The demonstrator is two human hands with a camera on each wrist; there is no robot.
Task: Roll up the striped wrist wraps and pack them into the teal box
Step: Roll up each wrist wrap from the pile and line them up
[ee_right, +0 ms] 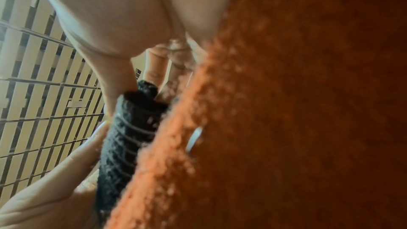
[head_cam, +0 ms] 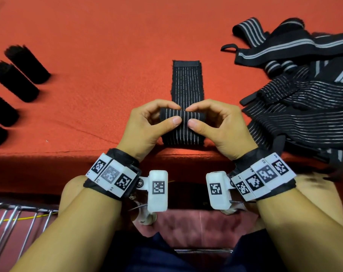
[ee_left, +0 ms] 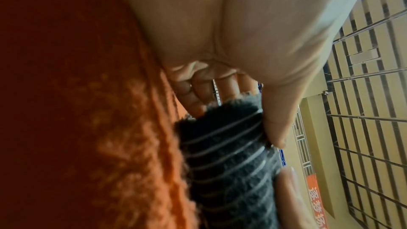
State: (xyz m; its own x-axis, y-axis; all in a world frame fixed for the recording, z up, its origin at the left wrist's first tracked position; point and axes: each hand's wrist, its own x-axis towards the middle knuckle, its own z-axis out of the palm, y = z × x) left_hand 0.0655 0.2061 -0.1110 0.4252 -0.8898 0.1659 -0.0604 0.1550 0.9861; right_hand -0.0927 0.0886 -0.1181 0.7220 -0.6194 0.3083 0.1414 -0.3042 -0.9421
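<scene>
A black wrist wrap with thin white stripes [head_cam: 187, 85] lies lengthwise on the red cloth [head_cam: 108, 55], its near end folded over into a small roll [head_cam: 183, 115]. My left hand [head_cam: 157, 118] and right hand [head_cam: 210, 118] both pinch that roll, thumbs on the near side, fingers curled over the far side. The left wrist view shows the striped wrap [ee_left: 229, 163] under my thumb; the right wrist view shows the striped wrap [ee_right: 127, 135] edge-on against the cloth. Several finished black rolls [head_cam: 27, 64] lie at the left. No teal box is in view.
A heap of loose striped wraps and straps [head_cam: 296, 85] covers the right side of the cloth. The table's front edge [head_cam: 68, 154] runs just below my wrists. A metal wire rack [head_cam: 19, 222] stands low at the left, beside my knees.
</scene>
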